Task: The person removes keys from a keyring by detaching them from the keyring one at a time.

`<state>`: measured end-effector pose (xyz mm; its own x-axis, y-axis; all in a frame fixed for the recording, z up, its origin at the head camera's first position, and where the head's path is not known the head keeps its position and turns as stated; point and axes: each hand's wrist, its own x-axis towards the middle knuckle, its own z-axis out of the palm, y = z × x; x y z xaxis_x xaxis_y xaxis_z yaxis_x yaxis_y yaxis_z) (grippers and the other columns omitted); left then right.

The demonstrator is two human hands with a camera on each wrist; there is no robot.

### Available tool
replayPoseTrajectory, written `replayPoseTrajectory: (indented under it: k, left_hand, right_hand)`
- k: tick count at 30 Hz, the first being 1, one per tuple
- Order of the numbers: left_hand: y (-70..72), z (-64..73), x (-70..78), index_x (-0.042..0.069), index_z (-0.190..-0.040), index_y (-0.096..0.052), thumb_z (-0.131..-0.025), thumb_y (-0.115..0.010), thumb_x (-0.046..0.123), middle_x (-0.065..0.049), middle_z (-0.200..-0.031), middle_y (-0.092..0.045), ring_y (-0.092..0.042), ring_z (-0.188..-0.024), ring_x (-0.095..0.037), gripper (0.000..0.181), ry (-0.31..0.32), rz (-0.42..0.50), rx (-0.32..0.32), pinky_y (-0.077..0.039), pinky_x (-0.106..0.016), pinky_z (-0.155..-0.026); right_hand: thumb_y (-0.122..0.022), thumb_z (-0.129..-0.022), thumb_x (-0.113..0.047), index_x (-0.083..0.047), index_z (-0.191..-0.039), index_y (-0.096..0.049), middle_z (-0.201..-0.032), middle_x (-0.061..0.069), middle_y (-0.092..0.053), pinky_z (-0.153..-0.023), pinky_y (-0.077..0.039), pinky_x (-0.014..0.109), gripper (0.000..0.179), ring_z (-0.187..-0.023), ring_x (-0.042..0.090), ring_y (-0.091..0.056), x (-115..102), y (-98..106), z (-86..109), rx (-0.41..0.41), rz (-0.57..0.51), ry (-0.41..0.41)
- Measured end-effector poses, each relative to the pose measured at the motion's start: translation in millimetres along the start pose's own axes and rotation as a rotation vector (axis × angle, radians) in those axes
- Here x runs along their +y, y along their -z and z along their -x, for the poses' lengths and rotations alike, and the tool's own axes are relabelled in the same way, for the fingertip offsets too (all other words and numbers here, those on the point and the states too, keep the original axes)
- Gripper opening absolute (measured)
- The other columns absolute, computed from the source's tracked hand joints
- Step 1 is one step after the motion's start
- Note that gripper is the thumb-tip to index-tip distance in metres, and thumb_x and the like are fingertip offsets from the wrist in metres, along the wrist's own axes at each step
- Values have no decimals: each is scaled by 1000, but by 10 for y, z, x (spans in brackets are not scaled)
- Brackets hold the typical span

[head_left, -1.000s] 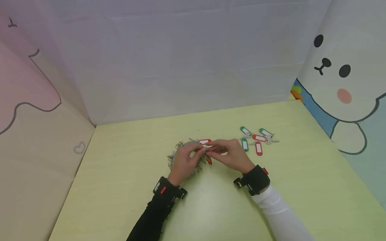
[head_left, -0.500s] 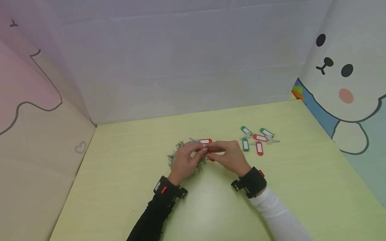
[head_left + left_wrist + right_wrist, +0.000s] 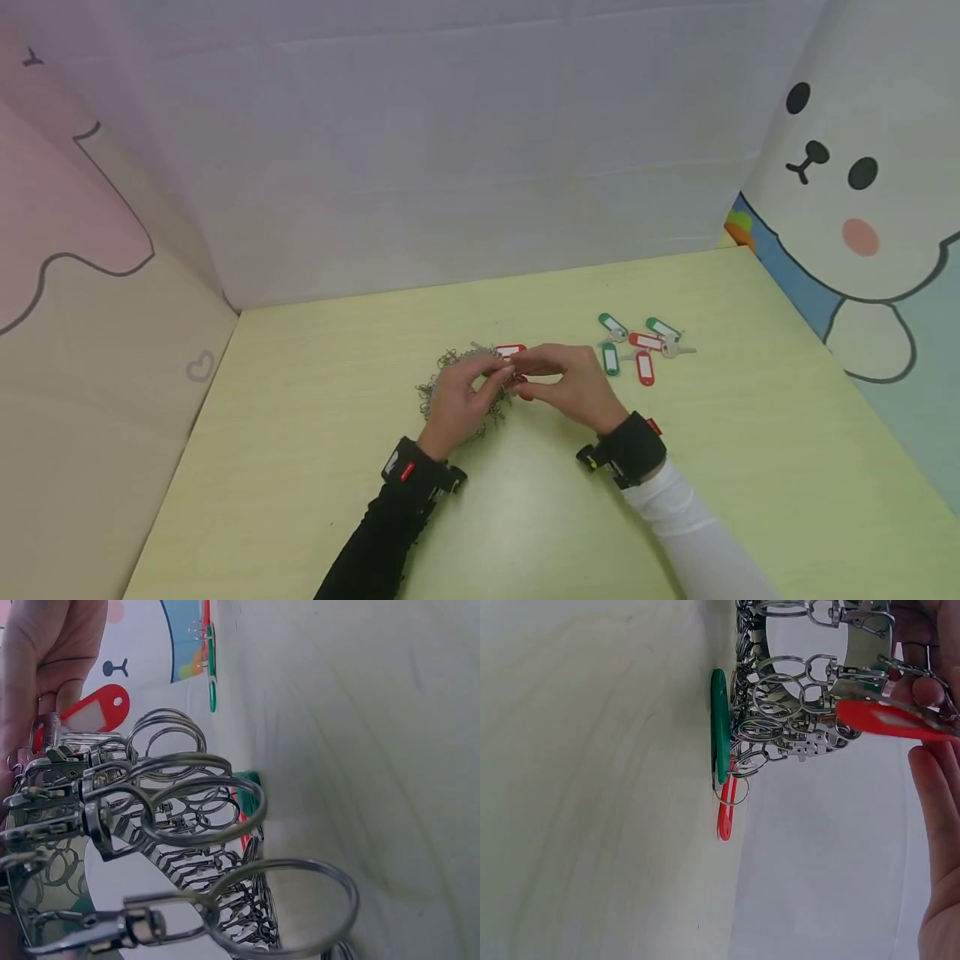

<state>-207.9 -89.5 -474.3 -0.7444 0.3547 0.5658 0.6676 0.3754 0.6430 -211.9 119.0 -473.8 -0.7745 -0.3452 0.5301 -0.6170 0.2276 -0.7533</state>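
A bunch of metal swivel clasps with split rings [image 3: 430,398] sits on the table under my left hand [image 3: 459,400]. The left hand pinches at the bunch's right side, and the clasps [image 3: 124,928] fan out toward the left wrist camera. Fingertip to fingertip with it, my right hand [image 3: 573,385] pinches a red key tag [image 3: 881,720] by its metal end, beside the clasps. The exact contact between tag and clasp is hidden by the fingers. A second red key tag [image 3: 512,351] lies just behind the hands, and a green one [image 3: 720,724] lies against the bunch.
To the right lies a loose group: green key tags [image 3: 611,360], red key tags [image 3: 645,367] and silver keys [image 3: 670,347]. The pale yellow table [image 3: 330,500] meets a white cloth wall [image 3: 465,167] at its back; printed panels flank it.
The red tag at the right fingertips has swung from hanging below them to lying up between the fingers. The right hand shifted slightly; the left hand stayed nearly still.
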Motion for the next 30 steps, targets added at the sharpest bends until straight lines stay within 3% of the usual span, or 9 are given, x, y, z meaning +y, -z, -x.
replayPoseTrajectory:
  k: [7, 11, 16, 22, 30]
  left_hand:
    - [-12, -18, -42, 10, -99, -78, -100, -71, 14, -3, -93, -77, -72, -87, -16, 8, -29, -33, -12, -58, -41, -76]
    - [-22, -25, -61, 12, -100, -78, -100, -71, 17, -1, -92, -77, -72, -87, -14, 9, -30, -51, -16, -58, -41, -75]
    - [-16, -14, -65, 10, -100, -79, -100, -71, 15, -3, -92, -77, -72, -87, -16, 9, -27, -51, -14, -58, -41, -75]
    - [-13, 0, -80, 11, -99, -79, -99, -72, 16, -2, -92, -78, -71, -87, -16, 9, -30, -63, -19, -57, -40, -77]
    - [-28, 16, -108, 13, -100, -79, -99, -72, 16, 0, -91, -78, -70, -87, -16, 8, -41, -64, -14, -56, -40, -76]
  right_hand:
    - [-87, -84, -9, -9, -111, -80, -101, 5, -81, -76, -62, 28, 28, -86, 15, -79, 14, -10, -10, -2, 8, -76]
    - [-87, -81, -2, -9, -112, -80, -103, 7, -81, -76, -63, 31, 33, -87, 16, -79, 19, 8, -6, 6, 19, -71]
    - [-88, -82, -7, -9, -115, -79, -107, 7, -80, -79, -63, 40, 34, -92, 18, -79, 16, 5, 1, -38, -22, -105]
    - [-87, -84, -11, -8, -113, -80, -100, 7, -81, -73, -63, 33, 29, -85, 17, -79, 3, -17, 3, -34, -18, -161]
    - [-88, -82, -5, -10, -114, -80, -107, 7, -80, -81, -63, 45, 34, -92, 18, -79, 32, -1, 15, -38, -19, -108]
